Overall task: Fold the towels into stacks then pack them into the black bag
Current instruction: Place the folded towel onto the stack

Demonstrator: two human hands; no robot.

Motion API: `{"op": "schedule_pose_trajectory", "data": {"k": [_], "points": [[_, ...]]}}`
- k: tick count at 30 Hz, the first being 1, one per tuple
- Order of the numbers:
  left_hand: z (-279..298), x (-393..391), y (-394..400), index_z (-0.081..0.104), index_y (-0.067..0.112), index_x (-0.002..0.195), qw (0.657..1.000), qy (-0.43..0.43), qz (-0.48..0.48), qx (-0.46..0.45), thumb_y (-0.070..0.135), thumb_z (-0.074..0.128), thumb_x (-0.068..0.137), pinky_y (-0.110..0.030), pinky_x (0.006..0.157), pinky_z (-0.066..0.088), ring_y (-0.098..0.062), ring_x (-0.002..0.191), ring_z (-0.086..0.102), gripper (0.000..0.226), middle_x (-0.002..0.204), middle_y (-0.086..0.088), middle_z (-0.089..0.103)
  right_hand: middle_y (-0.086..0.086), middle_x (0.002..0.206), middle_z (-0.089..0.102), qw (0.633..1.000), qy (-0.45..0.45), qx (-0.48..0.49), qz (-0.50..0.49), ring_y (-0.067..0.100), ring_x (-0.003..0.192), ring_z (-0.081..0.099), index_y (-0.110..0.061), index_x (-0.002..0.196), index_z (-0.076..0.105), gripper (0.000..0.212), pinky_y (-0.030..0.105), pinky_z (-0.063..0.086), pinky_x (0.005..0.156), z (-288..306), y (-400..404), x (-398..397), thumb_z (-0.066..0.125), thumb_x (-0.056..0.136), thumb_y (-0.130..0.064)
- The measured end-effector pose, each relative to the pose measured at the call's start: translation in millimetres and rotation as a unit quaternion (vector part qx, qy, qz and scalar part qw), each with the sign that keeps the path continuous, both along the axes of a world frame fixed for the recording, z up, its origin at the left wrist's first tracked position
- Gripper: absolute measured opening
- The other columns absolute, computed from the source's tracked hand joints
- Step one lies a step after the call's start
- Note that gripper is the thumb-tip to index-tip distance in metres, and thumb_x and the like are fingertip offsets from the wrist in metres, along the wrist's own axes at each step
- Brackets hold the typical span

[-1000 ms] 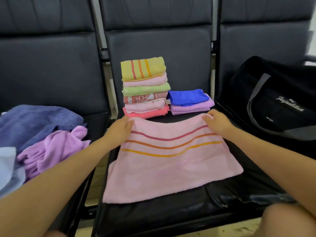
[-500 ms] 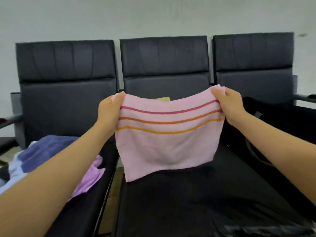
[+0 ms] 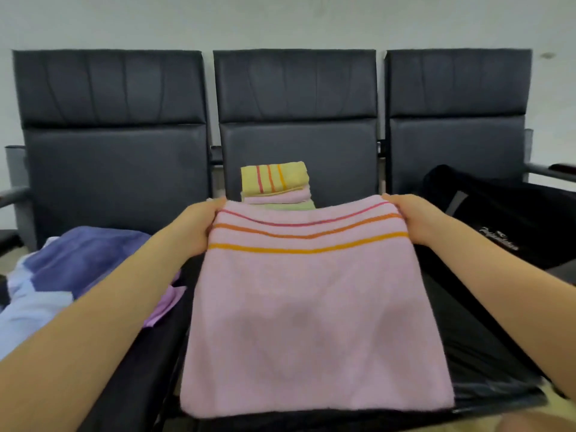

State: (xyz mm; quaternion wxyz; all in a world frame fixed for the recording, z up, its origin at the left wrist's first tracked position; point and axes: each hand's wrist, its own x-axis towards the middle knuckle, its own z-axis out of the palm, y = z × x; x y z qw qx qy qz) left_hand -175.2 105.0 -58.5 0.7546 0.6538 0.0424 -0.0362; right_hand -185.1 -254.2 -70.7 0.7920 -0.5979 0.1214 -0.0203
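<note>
**Two hands, one soft pink towel held by its far corners**

Head view: we hold the pink towel [image 3: 311,307] at centre frame by its two far corners. Our left hand [image 3: 196,227] grips the left corner and our right hand [image 3: 414,218] grips the right one, each with fingers curled round the striped edge. That edge sags a little between the hands, and the near end of the cloth lies on the middle seat [image 3: 486,353] at the bottom of the frame.

We judge the towel light, limp and not slippery. It will droop wherever it is unsupported, so the corners are the right places to hold it, keeping the edge taut for a clean fold.

Behind the towel, at centre, stands the folded stack [image 3: 276,183], partly hidden. The unfolded towels [image 3: 78,269] lie heaped at lower left. The black bag [image 3: 505,219] sits at right on the next seat, well apart from the stack; we cannot tell whether it is unzipped.
</note>
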Motion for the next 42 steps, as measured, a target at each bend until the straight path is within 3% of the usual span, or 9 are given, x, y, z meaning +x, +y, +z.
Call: {"op": "schedule_pose_trajectory", "data": {"k": [4, 7, 13, 15, 19, 23, 29, 34, 42], "points": [[-68.7, 16.3, 5.6, 0.061, 0.005, 0.089, 0.980, 0.004, -0.019, 0.198, 0.014, 0.055, 0.095, -0.032, 0.067, 0.053, -0.022, 0.073, 0.059, 0.013, 0.078, -0.007, 0.062, 0.011, 0.077, 0.054, 0.992, 0.088, -0.072, -0.046, 0.023, 0.067, 0.054, -0.007, 0.085, 0.052, 0.017, 0.037, 0.048, 0.064, -71.8, 2.2, 2.4, 0.041, 0.096, 0.001], [-94.9, 32.9, 15.6, 0.058, 0.017, 0.073, 0.877, -0.100, -0.032, 0.469, 0.017, 0.061, 0.089, -0.030, 0.070, 0.042, -0.022, 0.079, 0.056, 0.017, 0.077, -0.003, 0.058, 0.015, 0.082, 0.056, 0.965, 0.107, -0.232, -0.062, 0.027, 0.074, 0.057, -0.005, 0.086, 0.057, 0.014, 0.039, 0.048, 0.068, -108.2, 8.5, 7.1, 0.047, 0.095, -0.001], [-109.8, 53.7, 11.0, 0.055, 0.023, 0.086, 0.779, -0.169, 0.001, 0.604, 0.022, 0.056, 0.091, -0.030, 0.072, 0.041, -0.018, 0.080, 0.055, 0.005, 0.084, 0.002, 0.058, 0.006, 0.074, 0.059, 0.804, 0.078, -0.585, -0.073, 0.021, 0.073, 0.056, -0.013, 0.073, 0.061, 0.021, 0.029, 0.041, 0.064, -119.3, 7.8, 15.1, 0.054, 0.093, -0.018], [-114.6, 59.1, 8.4, 0.055, 0.021, 0.088, 0.778, -0.177, 0.016, 0.603, 0.020, 0.056, 0.091, -0.033, 0.073, 0.045, -0.020, 0.081, 0.056, 0.003, 0.086, 0.001, 0.059, 0.005, 0.077, 0.060, 0.796, 0.082, -0.592, -0.095, 0.022, 0.076, 0.059, -0.013, 0.081, 0.063, 0.017, 0.030, 0.044, 0.067, -123.0, 10.2, 21.6, 0.053, 0.093, -0.020], [-125.1, 69.7, 3.2, 0.054, 0.020, 0.090, 0.790, -0.179, 0.041, 0.585, 0.013, 0.057, 0.089, -0.031, 0.068, 0.043, -0.018, 0.075, 0.058, 0.007, 0.086, 0.000, 0.061, 0.000, 0.068, 0.062, 0.863, 0.083, -0.483, -0.124, 0.020, 0.072, 0.068, -0.022, 0.093, 0.057, 0.008, 0.036, 0.054, 0.073, -130.0, 14.5, 38.2, 0.052, 0.094, -0.016], [-130.0, 82.5, -3.5, 0.053, 0.017, 0.094, 0.848, -0.130, 0.070, 0.509, 0.010, 0.057, 0.089, -0.036, 0.073, 0.049, -0.023, 0.081, 0.063, 0.009, 0.092, -0.004, 0.064, 0.002, 0.068, 0.062, 0.892, 0.097, -0.415, -0.149, 0.025, 0.076, 0.069, -0.017, 0.093, 0.060, 0.007, 0.042, 0.057, 0.081, -134.8, 11.8, 49.3, 0.053, 0.093, -0.014], [-138.3, 87.0, -10.3, 0.035, 0.016, 0.146, 0.920, -0.060, 0.034, 0.385, 0.011, 0.060, 0.091, -0.038, 0.098, 0.043, -0.029, 0.125, 0.048, 0.061, 0.143, -0.012, 0.045, 0.010, 0.139, 0.050, 0.943, 0.072, -0.302, -0.119, 0.027, 0.117, 0.056, -0.016, 0.140, 0.046, 0.050, 0.038, 0.048, 0.100, -138.1, 0.3, 60.9, 0.057, 0.093, -0.007], [-140.4, 60.7, -17.3, 0.032, 0.019, 0.148, 0.855, -0.169, 0.002, 0.491, 0.018, 0.060, 0.092, -0.038, 0.108, 0.034, -0.027, 0.134, 0.039, 0.062, 0.150, -0.011, 0.035, 0.011, 0.143, 0.045, 0.900, 0.025, -0.430, -0.074, 0.025, 0.126, 0.049, -0.015, 0.144, 0.041, 0.054, 0.030, 0.042, 0.095, -142.8, -1.7, 35.1, 0.055, 0.092, -0.006], [-127.9, -20.4, -60.1, 0.066, 0.017, 0.111, 0.812, -0.294, -0.115, 0.492, 0.015, 0.058, 0.093, -0.015, 0.085, 0.037, -0.010, 0.102, 0.055, 0.020, 0.112, 0.002, 0.062, 0.000, 0.088, 0.065, 0.903, -0.012, -0.420, 0.093, 0.013, 0.072, 0.059, -0.014, 0.095, 0.069, 0.014, 0.020, 0.047, 0.060, -114.3, 46.0, -31.6, 0.056, 0.093, -0.014]]}}
